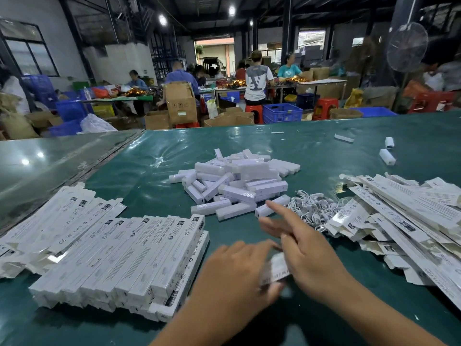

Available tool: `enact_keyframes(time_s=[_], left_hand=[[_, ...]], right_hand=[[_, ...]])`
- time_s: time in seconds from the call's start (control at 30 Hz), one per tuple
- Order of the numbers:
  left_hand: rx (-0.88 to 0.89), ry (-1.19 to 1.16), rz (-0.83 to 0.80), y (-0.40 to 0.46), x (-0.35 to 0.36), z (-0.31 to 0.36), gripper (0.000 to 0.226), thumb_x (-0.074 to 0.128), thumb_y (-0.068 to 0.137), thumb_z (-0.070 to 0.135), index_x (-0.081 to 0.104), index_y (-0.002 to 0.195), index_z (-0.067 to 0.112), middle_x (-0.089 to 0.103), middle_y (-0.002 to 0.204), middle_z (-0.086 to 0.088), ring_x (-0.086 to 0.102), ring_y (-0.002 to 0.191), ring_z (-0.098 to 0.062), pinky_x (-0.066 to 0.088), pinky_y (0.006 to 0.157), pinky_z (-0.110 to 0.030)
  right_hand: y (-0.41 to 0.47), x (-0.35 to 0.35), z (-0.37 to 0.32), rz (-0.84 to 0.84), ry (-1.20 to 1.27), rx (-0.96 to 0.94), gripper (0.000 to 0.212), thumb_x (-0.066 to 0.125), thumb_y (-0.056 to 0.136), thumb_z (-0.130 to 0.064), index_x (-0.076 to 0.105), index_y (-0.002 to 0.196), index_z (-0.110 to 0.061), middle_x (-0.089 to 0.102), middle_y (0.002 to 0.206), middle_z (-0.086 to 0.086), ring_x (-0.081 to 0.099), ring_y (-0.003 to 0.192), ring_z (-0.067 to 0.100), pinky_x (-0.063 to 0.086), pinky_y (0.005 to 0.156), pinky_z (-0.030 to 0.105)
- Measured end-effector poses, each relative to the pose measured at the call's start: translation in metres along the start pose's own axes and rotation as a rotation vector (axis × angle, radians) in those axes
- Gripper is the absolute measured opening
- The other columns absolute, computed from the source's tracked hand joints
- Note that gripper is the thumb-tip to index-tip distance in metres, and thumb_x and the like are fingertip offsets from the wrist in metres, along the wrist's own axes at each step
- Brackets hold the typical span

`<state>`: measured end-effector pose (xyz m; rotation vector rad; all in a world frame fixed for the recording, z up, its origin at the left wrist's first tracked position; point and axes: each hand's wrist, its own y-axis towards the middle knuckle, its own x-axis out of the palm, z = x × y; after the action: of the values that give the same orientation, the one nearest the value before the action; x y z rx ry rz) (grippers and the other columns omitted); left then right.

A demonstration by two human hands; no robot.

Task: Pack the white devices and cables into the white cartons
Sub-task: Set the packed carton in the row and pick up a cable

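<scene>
Both hands (pixel 274 260) around blurred carton (pixel 275 269)

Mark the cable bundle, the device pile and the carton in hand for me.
cable bundle (pixel 311 208), head view, on the middle of the tangle.
device pile (pixel 237 181), head view, on a top device.
carton (pixel 275 269), head view, on its blurred face between both hands.

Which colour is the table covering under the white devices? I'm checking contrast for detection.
Dark teal green, glossy plastic sheet, clearest in the head view.

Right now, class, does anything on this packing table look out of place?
Yes: three white devices lie far right, apart from the main device pile. Otherwise nothing looks spilled or damaged.
</scene>
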<state>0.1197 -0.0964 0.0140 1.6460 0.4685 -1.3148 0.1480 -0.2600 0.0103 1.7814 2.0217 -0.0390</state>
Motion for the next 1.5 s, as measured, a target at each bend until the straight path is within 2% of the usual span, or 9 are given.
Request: enact_keyframes(time_s=[0.1, 0.27, 0.43, 0.5, 0.6, 0.9, 1.1, 1.27, 1.5], left_hand=[[-0.174, -0.254, -0.002, -0.003, -0.011, -0.033, 0.045, 0.068, 0.083, 0.063, 0.055, 0.118, 0.037, 0.064, 0.108, 0.023, 0.057, 0.098, -0.002, 0.044, 0.089, -0.023], [-0.396, -1.142, 0.316, -0.002, -0.02, -0.039, 0.051, 0.09, 0.064, 0.047, 0.069, 0.107, 0.029, 0.075, 0.096, 0.002, 0.065, 0.078, -0.014, 0.053, 0.07, -0.027], [-0.513, -1.581, 0.425, -0.002, -0.006, -0.022, 0.064, 0.092, 0.063, 0.05, 0.071, 0.116, 0.022, 0.073, 0.111, -0.017, 0.07, 0.105, -0.025, 0.048, 0.102, -0.042], [-0.492, -1.487, 0.483, -0.002, -0.008, -0.021, 0.068, 0.088, 0.068, 0.046, 0.064, 0.123, 0.014, 0.076, 0.098, -0.007, 0.071, 0.098, -0.016, 0.051, 0.093, -0.03], [-0.393, -1.28, 0.528, -0.002, -0.014, -0.022, 0.058, 0.081, 0.074, 0.037, 0.057, 0.121, 0.015, 0.072, 0.079, -0.001, 0.067, 0.07, -0.01, 0.052, 0.064, -0.015], [-0.391, -1.175, 0.162, -0.003, 0.005, -0.015, 0.036, 0.08, 0.073, 0.046, 0.061, 0.084, 0.017, 0.061, 0.068, -0.017, 0.059, 0.062, -0.02, 0.054, 0.061, -0.05], [-0.419, -1.172, 0.189, -0.004, 0.011, -0.015, 0.024, 0.075, 0.079, 0.054, 0.064, 0.079, 0.032, 0.062, 0.06, 0.004, 0.057, 0.053, -0.008, 0.05, 0.055, -0.024], [-0.336, -1.041, 0.253, -0.004, 0.006, -0.007, 0.034, 0.075, 0.078, 0.067, 0.062, 0.093, 0.04, 0.053, 0.059, 0.023, 0.043, 0.053, 0.004, 0.036, 0.052, -0.008], [-0.288, -0.623, 0.282, -0.005, 0.006, -0.01, 0.05, 0.043, 0.089, 0.077, 0.049, 0.094, 0.028, 0.058, 0.072, 0.014, 0.051, 0.062, -0.009, 0.039, 0.053, -0.022]], right_hand=[[0.017, -0.022, 0.006, 0.214, 0.225, 0.187, 0.062, 0.027, 0.099, 0.015, 0.056, 0.126, -0.033, 0.071, 0.119, 0.003, 0.069, 0.111, 0.009, 0.057, 0.091, 0.025], [0.017, -0.02, 0.003, 0.157, 0.571, 0.447, 0.033, 0.044, 0.101, 0.004, 0.062, 0.12, -0.017, 0.079, 0.101, 0.009, 0.077, 0.085, 0.022, 0.059, 0.057, 0.03], [0.011, 0.004, 0.01, 0.034, 0.04, 0.236, 0.023, 0.048, 0.104, -0.018, 0.061, 0.116, -0.033, 0.075, 0.107, -0.012, 0.069, 0.099, 0.004, 0.054, 0.09, 0.024], [0.029, -0.008, 0.014, 0.017, -0.288, 0.053, 0.021, 0.048, 0.106, -0.023, 0.06, 0.121, -0.031, 0.068, 0.116, -0.015, 0.064, 0.107, 0.003, 0.046, 0.085, 0.011], [0.075, -0.027, 0.027, -0.045, -0.7, -0.098, 0.027, 0.051, 0.103, -0.014, 0.061, 0.127, -0.018, 0.065, 0.127, 0.001, 0.059, 0.118, 0.021, 0.045, 0.092, 0.027], [0.154, -0.031, 0.065, -0.272, -1.525, -0.231, 0.028, 0.048, 0.102, -0.027, 0.055, 0.128, -0.021, 0.053, 0.138, 0.004, 0.047, 0.129, 0.027, 0.04, 0.096, 0.035], [0.114, -0.051, 0.023, 0.092, -0.497, -0.238, 0.012, 0.051, 0.105, -0.038, 0.059, 0.108, -0.029, 0.06, 0.07, -0.005, 0.055, 0.062, 0.02, 0.044, 0.057, 0.034], [0.044, -0.067, -0.024, 0.082, 0.369, -0.141, 0.02, 0.07, 0.09, -0.039, 0.07, 0.108, -0.029, 0.052, 0.058, 0.003, 0.038, 0.045, 0.016, 0.031, 0.038, 0.023], [0.013, -0.085, -0.043, 0.013, 0.537, -0.178, 0.026, 0.06, 0.081, -0.017, 0.078, 0.1, -0.018, 0.056, 0.06, 0.007, 0.04, 0.044, 0.014, 0.026, 0.04, 0.017]])
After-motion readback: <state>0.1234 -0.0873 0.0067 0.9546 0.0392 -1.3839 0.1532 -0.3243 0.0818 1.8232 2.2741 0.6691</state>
